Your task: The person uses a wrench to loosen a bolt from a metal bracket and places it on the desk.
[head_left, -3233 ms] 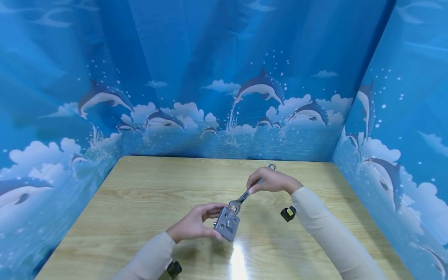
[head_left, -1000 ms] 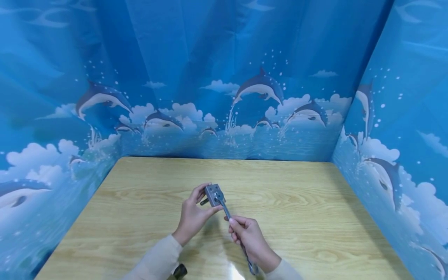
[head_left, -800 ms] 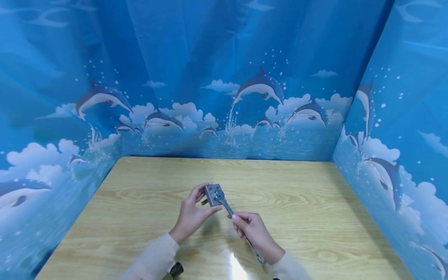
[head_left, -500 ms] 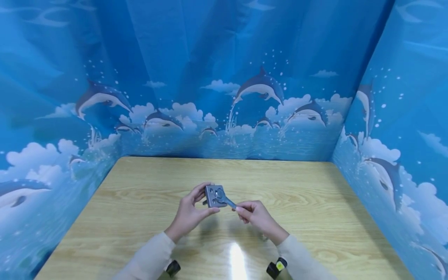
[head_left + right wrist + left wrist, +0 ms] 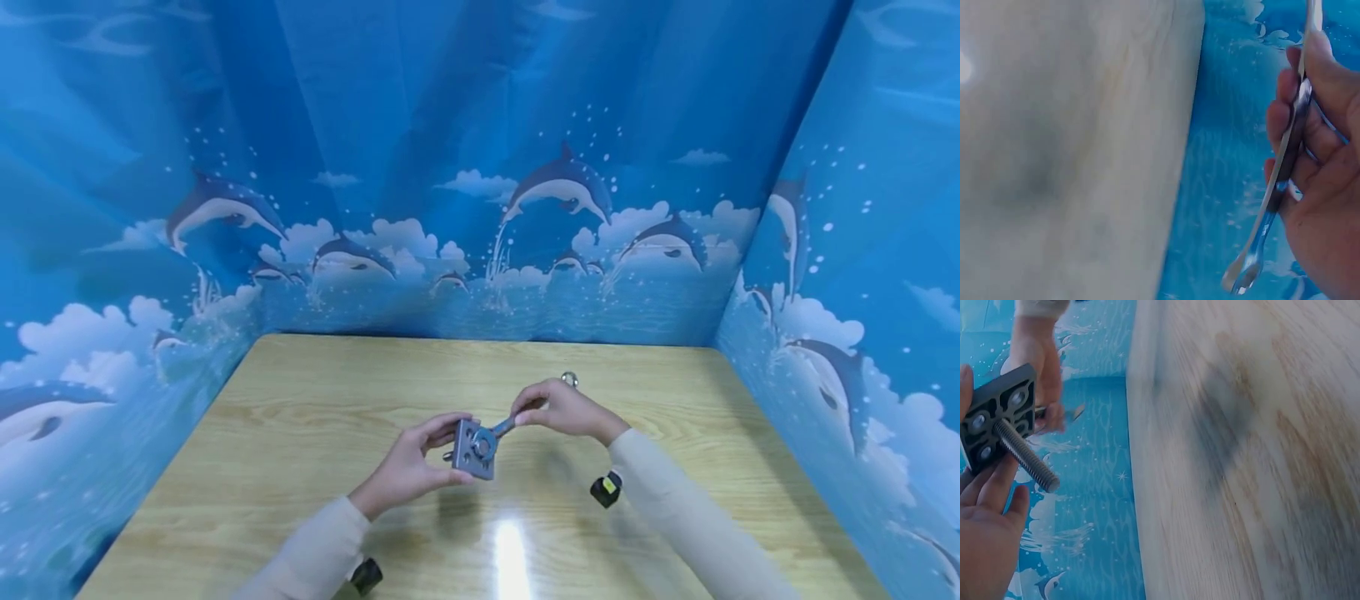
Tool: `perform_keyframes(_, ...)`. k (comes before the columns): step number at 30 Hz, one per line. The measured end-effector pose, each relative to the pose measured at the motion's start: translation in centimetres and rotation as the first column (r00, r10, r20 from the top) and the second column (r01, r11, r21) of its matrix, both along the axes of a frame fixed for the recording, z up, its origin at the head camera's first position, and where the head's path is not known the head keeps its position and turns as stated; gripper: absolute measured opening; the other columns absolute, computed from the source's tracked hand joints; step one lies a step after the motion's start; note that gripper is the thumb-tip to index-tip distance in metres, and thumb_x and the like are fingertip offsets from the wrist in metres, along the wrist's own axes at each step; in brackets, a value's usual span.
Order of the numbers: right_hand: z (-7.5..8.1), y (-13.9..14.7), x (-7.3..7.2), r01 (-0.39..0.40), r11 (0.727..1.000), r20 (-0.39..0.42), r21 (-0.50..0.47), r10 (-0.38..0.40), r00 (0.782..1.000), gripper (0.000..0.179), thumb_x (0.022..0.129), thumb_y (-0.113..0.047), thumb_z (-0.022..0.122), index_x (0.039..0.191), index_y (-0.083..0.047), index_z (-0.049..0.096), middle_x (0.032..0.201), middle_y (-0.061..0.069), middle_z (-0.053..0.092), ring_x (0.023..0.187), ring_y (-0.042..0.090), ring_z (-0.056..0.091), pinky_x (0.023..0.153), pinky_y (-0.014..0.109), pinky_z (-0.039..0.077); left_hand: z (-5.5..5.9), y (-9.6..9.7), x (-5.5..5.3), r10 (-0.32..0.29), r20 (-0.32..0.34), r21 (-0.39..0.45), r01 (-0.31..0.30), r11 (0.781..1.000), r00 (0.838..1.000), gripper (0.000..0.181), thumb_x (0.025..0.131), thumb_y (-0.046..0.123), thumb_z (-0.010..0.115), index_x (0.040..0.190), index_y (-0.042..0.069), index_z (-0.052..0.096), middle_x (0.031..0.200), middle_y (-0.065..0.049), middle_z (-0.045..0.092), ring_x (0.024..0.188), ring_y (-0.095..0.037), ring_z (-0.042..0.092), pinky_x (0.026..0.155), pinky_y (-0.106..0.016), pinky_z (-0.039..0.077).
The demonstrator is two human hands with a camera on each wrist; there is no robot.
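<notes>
My left hand (image 5: 408,467) grips a square grey metal plate (image 5: 476,469) by its edges, thumb below and fingers above, held over the table. In the left wrist view, a long threaded bolt (image 5: 1025,456) sticks out from the ribbed back of the plate (image 5: 997,403), which has holes near its corners. My right hand (image 5: 562,408) holds a shiny wrench (image 5: 504,427) by its shaft, the ring end around the round centre of the plate's front. The wrench's other ring end (image 5: 1244,275) shows past the right hand (image 5: 1335,150) in the right wrist view.
Below the hands lies a wood-grain table (image 5: 315,392). Blue curtains (image 5: 420,125) printed with dolphins stand behind it and at both sides. A black wrist camera (image 5: 606,489) hangs at the right wrist, and another black one (image 5: 367,575) at the left.
The right hand has swung the wrench around the plate's centre, from the lower right up to the upper right. The plate has shifted slightly right and nearer, still in the left hand.
</notes>
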State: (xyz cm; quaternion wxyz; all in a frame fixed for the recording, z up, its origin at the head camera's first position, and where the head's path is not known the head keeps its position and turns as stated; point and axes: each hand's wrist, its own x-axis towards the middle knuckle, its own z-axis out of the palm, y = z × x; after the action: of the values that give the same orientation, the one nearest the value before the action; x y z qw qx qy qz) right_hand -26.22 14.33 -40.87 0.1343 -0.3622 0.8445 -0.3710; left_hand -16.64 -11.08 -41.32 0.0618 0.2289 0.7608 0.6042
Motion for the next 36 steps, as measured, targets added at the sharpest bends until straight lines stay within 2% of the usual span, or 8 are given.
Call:
perform_keyframes(4,1.7,-0.4,-1.1,-0.119,0.989,-0.102,0.090,0.127,0.987,0.015,0.080,-0.034,0.062,0.088,-0.023,0.066,0.084,-0.013,0.063,0.079,0.003,0.058,0.074,0.027,0.051,0.4,0.3,0.3,-0.078,0.010,-0.004,0.078,0.997,0.997,0.073,0.063,0.005,0.077,0.127,0.000,0.043,0.127,-0.014,0.048,0.111,-0.025,0.052,0.091,-0.024,0.045)
perform_keyframes(11,5.0,-2.0,-1.3,-0.231,0.940,-0.289,0.251,0.300,0.909,0.011,0.076,-0.035,0.066,0.082,-0.026,0.066,0.079,-0.020,0.060,0.078,0.011,0.054,0.073,0.027,0.041,0.0,0.7,0.2,-0.167,0.042,-0.027,0.168,0.985,0.985,0.071,0.064,0.014,0.078,0.126,0.008,0.046,0.125,-0.008,0.051,0.111,-0.020,0.052,0.095,-0.030,0.043)
perform_keyframes(15,5.8,-2.8,-0.9,-0.253,0.909,-0.320,0.331,0.361,0.876,0.010,0.074,-0.036,0.067,0.079,-0.028,0.065,0.077,-0.022,0.058,0.080,0.011,0.053,0.080,0.027,0.039,-0.2,0.8,0.2,-0.224,0.030,-0.047,0.225,0.973,0.974,0.072,0.064,0.014,0.078,0.128,0.007,0.045,0.126,-0.005,0.051,0.111,-0.017,0.052,0.098,-0.031,0.040)
perform_keyframes(19,6.0,-3.2,-0.7,-0.263,0.892,-0.324,0.367,0.387,0.863,0.008,0.074,-0.035,0.067,0.079,-0.029,0.065,0.076,-0.023,0.057,0.079,0.008,0.050,0.083,0.027,0.038,-0.4,0.9,0.2,-0.258,0.032,-0.052,0.259,0.964,0.966,0.074,0.064,0.012,0.078,0.129,0.004,0.043,0.127,-0.005,0.050,0.112,-0.017,0.051,0.099,-0.031,0.039)
perform_keyframes(24,5.8,-2.8,-0.8,-0.255,0.897,-0.299,0.361,0.370,0.879,0.009,0.075,-0.036,0.067,0.080,-0.028,0.066,0.076,-0.024,0.057,0.078,0.006,0.050,0.083,0.028,0.037,-1.8,0.8,-0.4,-0.271,0.005,-0.042,0.271,0.962,0.963,0.075,0.065,0.019,0.078,0.130,0.009,0.042,0.127,-0.001,0.050,0.112,-0.016,0.051,0.099,-0.029,0.039)
perform_keyframes(27,5.2,-1.7,-1.2,-0.228,0.924,-0.256,0.306,0.311,0.915,0.013,0.076,-0.036,0.065,0.082,-0.025,0.067,0.078,-0.022,0.059,0.078,0.002,0.052,0.080,0.026,0.041,-2.3,0.6,-0.6,-0.246,0.014,-0.015,0.246,0.969,0.969,0.074,0.065,0.019,0.077,0.130,0.012,0.043,0.127,0.000,0.050,0.112,-0.013,0.050,0.099,-0.027,0.038)
perform_keyframes(32,3.4,0.8,-1.8,-0.113,0.983,-0.078,0.146,0.125,0.989,0.013,0.080,-0.033,0.063,0.086,-0.023,0.067,0.082,-0.012,0.062,0.077,0.007,0.057,0.070,0.024,0.050,-1.0,0.3,0.0,-0.179,0.111,0.054,0.174,0.983,0.978,0.074,0.065,0.011,0.077,0.130,0.005,0.042,0.129,-0.007,0.048,0.113,-0.017,0.050,0.100,-0.027,0.037)
perform_keyframes(36,1.9,2.1,-1.2,0.012,0.998,0.032,0.057,-0.014,0.999,0.013,0.082,-0.029,0.061,0.087,-0.019,0.067,0.081,-0.005,0.064,0.073,0.017,0.058,0.062,0.027,0.051,-1.0,0.3,0.0,-0.094,0.141,0.065,0.085,0.994,0.986,0.077,0.064,0.014,0.078,0.131,0.005,0.040,0.129,-0.008,0.047,0.114,-0.021,0.049,0.098,-0.026,0.039)
